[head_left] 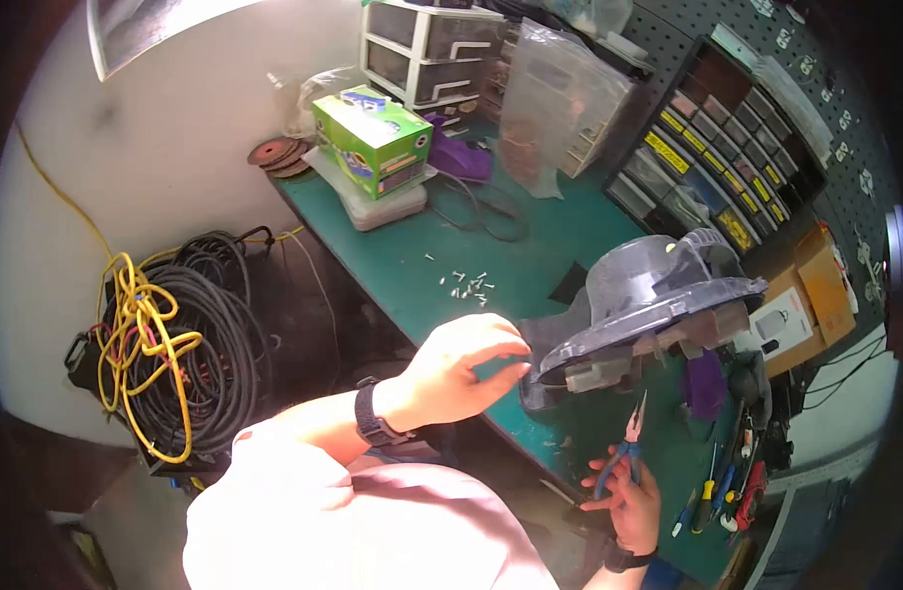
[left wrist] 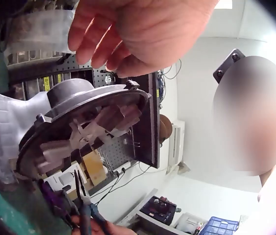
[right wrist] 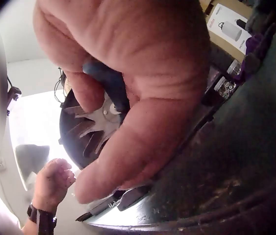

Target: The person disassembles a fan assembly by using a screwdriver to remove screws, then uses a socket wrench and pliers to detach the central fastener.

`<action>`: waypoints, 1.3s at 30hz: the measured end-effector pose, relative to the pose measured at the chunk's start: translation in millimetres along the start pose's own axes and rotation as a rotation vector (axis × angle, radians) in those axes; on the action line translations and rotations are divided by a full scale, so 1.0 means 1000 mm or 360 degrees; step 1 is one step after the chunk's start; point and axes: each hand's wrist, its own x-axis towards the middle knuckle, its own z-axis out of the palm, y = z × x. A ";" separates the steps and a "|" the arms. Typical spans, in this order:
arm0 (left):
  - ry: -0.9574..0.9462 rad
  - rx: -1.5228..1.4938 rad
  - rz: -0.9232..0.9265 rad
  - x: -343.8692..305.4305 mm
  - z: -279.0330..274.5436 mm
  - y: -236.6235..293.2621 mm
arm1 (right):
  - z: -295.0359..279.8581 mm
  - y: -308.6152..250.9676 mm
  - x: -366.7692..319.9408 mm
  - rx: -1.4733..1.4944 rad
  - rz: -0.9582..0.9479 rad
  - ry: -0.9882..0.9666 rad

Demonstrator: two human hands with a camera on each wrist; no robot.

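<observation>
A grey plastic housing [head_left: 658, 275] stands tilted on the bench, with a bladed fan wheel [left wrist: 86, 132] inside its round rim. My left hand [head_left: 466, 369] is beside the housing's lower left part, its fingers loosely bent and nothing held between them. Lower right, my right hand [head_left: 631, 506] grips needle-nose pliers [head_left: 633, 428] by their blue handles, the slim tips pointing up below the housing. The left wrist view shows the plier tips standing in front of the housing's lower edge. In the right wrist view my fingers cover much of the pliers and fan wheel.
Several loose screws [head_left: 476, 285] lie on the green bench [head_left: 550, 231] behind my left hand. A green box [head_left: 373, 143] sits at the back. Screwdrivers [head_left: 705, 501] and other hand tools lie at the right. Coiled cables [head_left: 215, 334] are on the left, off the bench.
</observation>
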 end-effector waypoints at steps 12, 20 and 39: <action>0.0003 -0.0009 -0.0010 0.002 0.004 0.005 | -0.002 -0.003 -0.002 -0.0049 0.0007 -0.0001; -0.0002 -0.0091 0.0121 0.021 0.003 0.026 | -0.015 -0.013 -0.007 -0.0039 0.0175 -0.0012; -0.0361 0.0561 0.0638 0.080 0.035 0.046 | -0.005 -0.098 0.010 -0.0759 0.0308 -0.0163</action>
